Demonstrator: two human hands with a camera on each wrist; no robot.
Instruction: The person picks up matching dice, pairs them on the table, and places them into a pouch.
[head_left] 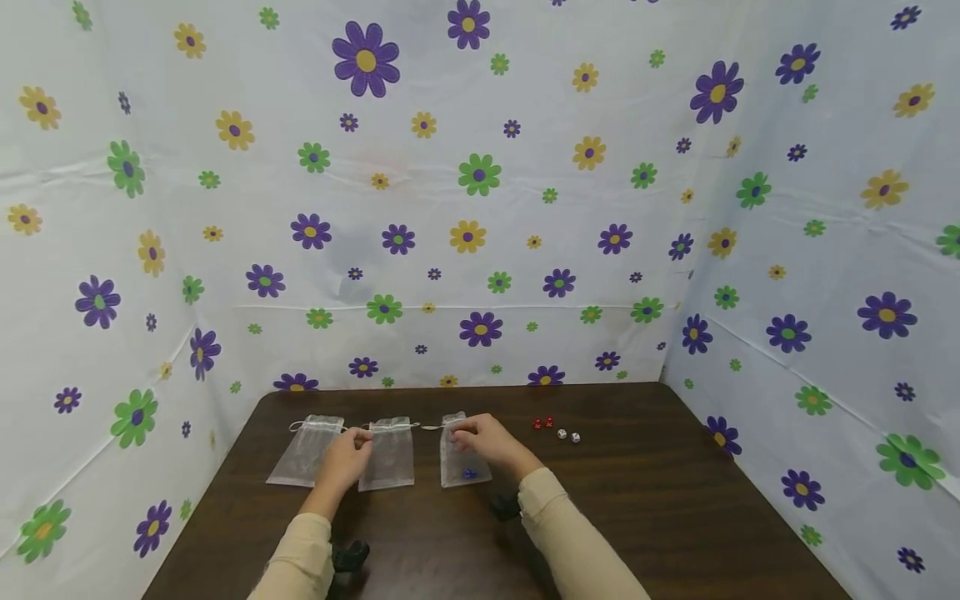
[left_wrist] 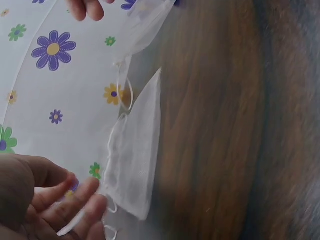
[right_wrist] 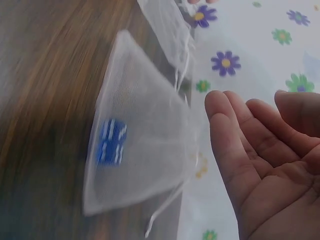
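Three white mesh drawstring bags lie in a row: a left bag (head_left: 296, 468), a middle bag (head_left: 392, 465) and a right bag (head_left: 452, 471). Blue dice (head_left: 468, 473) show through the mesh of the right bag, near its bottom; the right wrist view shows the blue dice (right_wrist: 112, 141) closer. My left hand (head_left: 347, 460) hovers between the left and middle bags, fingers loosely bent and holding nothing visible. Over the right bag is my right hand (head_left: 491, 442); its palm and relaxed fingers (right_wrist: 225, 145) hold nothing, beside the bag's drawstring edge.
Two red dice (head_left: 543, 422) and two white dice (head_left: 568, 435) sit on the dark wooden table (head_left: 637, 517), right of the bags. A flower-printed white sheet (head_left: 420, 350) hangs behind the table and along both sides.
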